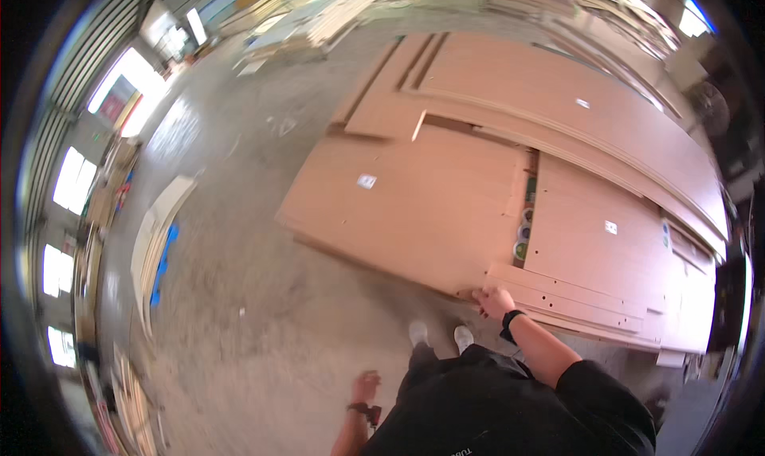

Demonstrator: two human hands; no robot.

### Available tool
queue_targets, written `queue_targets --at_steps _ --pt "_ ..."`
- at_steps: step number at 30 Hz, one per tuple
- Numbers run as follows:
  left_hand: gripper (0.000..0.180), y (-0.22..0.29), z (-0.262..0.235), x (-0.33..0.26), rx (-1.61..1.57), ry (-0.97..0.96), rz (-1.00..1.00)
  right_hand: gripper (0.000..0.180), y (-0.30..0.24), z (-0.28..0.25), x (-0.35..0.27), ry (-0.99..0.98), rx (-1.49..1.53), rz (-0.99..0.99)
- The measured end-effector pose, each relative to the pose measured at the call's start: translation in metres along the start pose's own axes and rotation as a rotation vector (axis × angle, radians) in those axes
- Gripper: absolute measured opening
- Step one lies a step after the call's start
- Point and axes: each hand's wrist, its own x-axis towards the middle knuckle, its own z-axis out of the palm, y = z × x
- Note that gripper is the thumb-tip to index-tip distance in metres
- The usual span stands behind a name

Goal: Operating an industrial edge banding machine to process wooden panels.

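At the near edge of a large stack, my right hand (494,301), with a dark band on its wrist, has its fingers bent around the front corner of a flat brown panel (430,209). The panel lies flat and carries a small white label. Beside it, to the right, are another brown panel (594,225) and narrow brown strips (574,297) with dark round holes. My left hand (366,387) hangs low at my side, away from the stack. Its fingers are blurred. Something small and red shows by its wrist.
More long brown panels (550,82) lie layered at the back of the stack. Round-ended items (522,233) show in a gap between panels. Curved pale boards (159,225) with blue pieces (163,265) stand on the floor at left. Board piles (303,26) lie farther off.
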Motion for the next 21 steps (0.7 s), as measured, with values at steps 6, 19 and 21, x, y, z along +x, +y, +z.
queue_targets --at_steps 6,19,21 --pt "0.013 0.151 -0.129 0.201 -0.010 0.167 0.296 0.044 -0.032 0.022 -0.029 -0.059 0.224 0.329" --pt "0.079 0.277 -0.259 0.362 0.749 0.534 0.306 0.030 0.003 0.057 -0.038 0.251 0.895 0.139" --pt "0.081 0.266 -0.249 0.355 0.781 0.503 0.341 0.029 0.007 0.044 -0.051 0.227 0.820 0.207"
